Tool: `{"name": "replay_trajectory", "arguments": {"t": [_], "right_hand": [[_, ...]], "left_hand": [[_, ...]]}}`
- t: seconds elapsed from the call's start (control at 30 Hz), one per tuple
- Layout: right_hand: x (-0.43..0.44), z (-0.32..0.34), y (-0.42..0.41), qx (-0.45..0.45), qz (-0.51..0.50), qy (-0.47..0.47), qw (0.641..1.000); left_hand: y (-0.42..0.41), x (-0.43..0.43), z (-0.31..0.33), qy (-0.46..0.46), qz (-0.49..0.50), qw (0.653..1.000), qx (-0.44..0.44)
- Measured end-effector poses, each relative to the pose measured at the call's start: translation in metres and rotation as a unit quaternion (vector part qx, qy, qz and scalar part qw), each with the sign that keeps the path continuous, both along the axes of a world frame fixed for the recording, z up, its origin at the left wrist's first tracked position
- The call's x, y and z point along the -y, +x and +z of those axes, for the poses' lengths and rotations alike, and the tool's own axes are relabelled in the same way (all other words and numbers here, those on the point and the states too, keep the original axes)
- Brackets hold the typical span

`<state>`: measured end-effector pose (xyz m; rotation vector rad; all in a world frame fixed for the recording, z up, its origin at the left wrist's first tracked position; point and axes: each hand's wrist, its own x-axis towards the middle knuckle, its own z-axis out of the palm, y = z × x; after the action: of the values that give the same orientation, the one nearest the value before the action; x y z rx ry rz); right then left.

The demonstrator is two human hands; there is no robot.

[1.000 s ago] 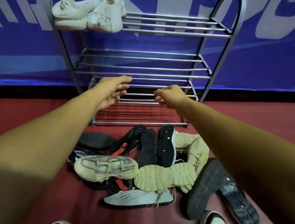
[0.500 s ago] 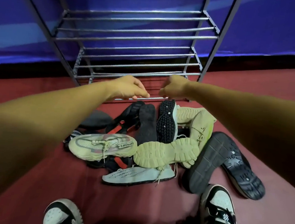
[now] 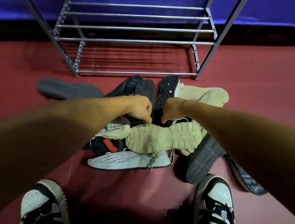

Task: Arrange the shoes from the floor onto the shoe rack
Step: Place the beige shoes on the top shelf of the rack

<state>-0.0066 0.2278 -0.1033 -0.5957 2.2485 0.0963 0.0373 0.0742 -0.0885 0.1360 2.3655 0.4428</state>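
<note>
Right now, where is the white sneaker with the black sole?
Head view, centre: the white sneaker lies on the red floor at the pile's near edge, directly below the upturned cream shoe.

Bare along the left forearm (image 3: 62, 122) at 8 o'clock and the right forearm (image 3: 239, 134) at 3 o'clock, down to the left hand (image 3: 139, 109) and right hand (image 3: 172, 110). Shod in black-and-white sneakers, left sneaker (image 3: 40, 204) at 7 o'clock and right sneaker (image 3: 217, 203) at 5 o'clock, each with a perforated white toe box, black overlays and black laces. On the right tongue, a small checkered patch (image 3: 224, 213).
</note>
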Motion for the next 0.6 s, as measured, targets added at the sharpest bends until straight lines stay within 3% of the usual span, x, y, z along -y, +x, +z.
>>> {"name": "replay_trajectory", "arguments": {"t": [0.1,0.37,0.6], "right_hand": [[-0.001,-0.005,0.009,0.029,0.016,-0.01,0.999],[-0.005,-0.004,0.029,0.023,0.065,-0.012,0.998],[-0.003,0.029,0.03,0.02,0.097,-0.027,0.995]], "left_hand": [[0.015,0.005,-0.019,-0.025,-0.017,0.999,0.038],[0.026,-0.008,-0.038,-0.047,-0.021,0.999,0.008],[0.025,-0.008,-0.013,-0.041,-0.023,0.999,0.02]]}}
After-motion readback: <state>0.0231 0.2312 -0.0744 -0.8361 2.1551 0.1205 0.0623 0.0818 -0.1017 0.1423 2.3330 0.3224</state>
